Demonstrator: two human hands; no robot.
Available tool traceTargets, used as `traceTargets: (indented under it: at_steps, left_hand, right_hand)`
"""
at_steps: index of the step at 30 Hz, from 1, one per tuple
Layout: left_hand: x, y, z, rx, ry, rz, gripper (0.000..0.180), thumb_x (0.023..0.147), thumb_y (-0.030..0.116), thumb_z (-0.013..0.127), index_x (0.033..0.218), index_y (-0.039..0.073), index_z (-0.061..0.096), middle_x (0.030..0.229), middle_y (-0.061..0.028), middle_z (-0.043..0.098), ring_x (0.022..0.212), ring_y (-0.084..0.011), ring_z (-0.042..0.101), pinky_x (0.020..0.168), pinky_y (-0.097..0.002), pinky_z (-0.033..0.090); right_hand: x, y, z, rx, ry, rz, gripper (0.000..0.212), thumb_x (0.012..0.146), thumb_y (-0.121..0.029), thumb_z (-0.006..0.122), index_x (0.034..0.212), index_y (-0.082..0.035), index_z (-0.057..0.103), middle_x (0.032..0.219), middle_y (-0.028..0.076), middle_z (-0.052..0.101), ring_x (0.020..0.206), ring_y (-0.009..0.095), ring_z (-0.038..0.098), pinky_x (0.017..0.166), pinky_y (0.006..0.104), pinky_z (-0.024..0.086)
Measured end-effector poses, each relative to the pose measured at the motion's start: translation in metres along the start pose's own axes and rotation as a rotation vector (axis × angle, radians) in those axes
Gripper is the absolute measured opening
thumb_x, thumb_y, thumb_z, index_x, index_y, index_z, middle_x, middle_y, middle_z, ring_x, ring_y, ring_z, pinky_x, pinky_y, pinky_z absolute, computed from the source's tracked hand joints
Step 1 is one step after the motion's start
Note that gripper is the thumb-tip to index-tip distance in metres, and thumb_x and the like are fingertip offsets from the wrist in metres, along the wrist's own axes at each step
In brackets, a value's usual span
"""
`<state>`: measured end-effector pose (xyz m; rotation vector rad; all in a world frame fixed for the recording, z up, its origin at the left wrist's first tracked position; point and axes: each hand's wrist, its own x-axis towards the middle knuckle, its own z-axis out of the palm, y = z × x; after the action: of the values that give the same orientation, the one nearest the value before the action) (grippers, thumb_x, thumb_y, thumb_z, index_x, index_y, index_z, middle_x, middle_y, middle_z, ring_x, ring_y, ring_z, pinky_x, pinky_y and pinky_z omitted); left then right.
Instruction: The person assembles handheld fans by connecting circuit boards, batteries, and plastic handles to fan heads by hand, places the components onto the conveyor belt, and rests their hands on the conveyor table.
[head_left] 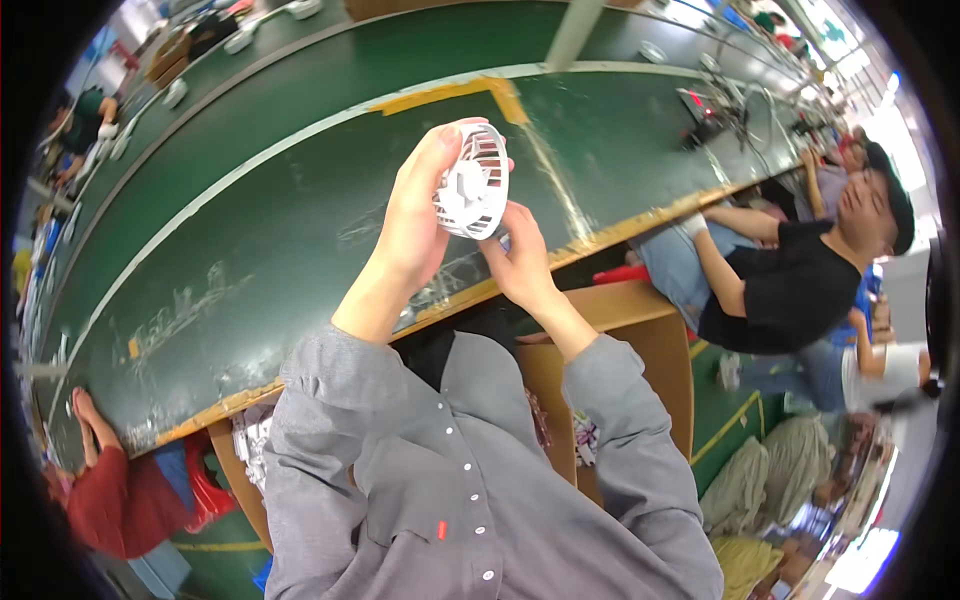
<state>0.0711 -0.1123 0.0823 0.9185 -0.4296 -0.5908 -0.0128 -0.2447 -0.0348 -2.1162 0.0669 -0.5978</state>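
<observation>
The small white fan (472, 193), a round grille with a hub at its middle, is held up in the air above the long green table (280, 230), between both of the person's hands and touching nothing else. The left hand (415, 225) wraps its back and rim, thumb and fingers (447, 135) curled and pressed against the edge. The right hand (518, 262) meets the fan from below, its fingertips pinching the lower rim; how firmly cannot be told.

The likely risk is a slip: the grip sits only on the thin rim, so a twist or a loosened pinch could let the fan fall onto the table or into the brown cardboard box (640, 340) beneath. Pressing hard on the slender grille ribs could bend them. A seated co-worker in a black shirt (790, 285) is well apart, to the right.
</observation>
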Motion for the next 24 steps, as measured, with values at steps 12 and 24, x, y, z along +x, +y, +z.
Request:
traceTargets:
  at_steps: [12,24]
  left_hand:
    - [-0.017,-0.089,-0.012,-0.091,0.152,-0.361,0.046,0.101,0.043,0.048,0.122,0.004,0.059,0.121,-0.0064,0.064,0.115,-0.0159,0.057,0.102,-0.0316,0.041]
    - [-0.069,-0.085,0.052,0.828,-0.467,0.376,0.031,0.075,-0.007,0.07,0.104,0.001,0.067,0.111,-0.0162,0.067,0.102,-0.0316,0.067,0.086,-0.0367,0.054]
  right_hand:
    - [-0.078,-0.02,-0.105,1.14,0.028,0.515,0.02,0.09,-0.02,0.053,0.08,-0.003,0.053,0.065,0.006,0.054,0.069,0.022,0.061,0.091,0.0401,0.046]
    - [-0.085,-0.046,-0.118,0.698,-0.309,0.567,0.021,0.093,-0.017,0.053,0.084,-0.001,0.064,0.068,0.0,0.059,0.061,0.008,0.054,0.056,0.0244,0.043]
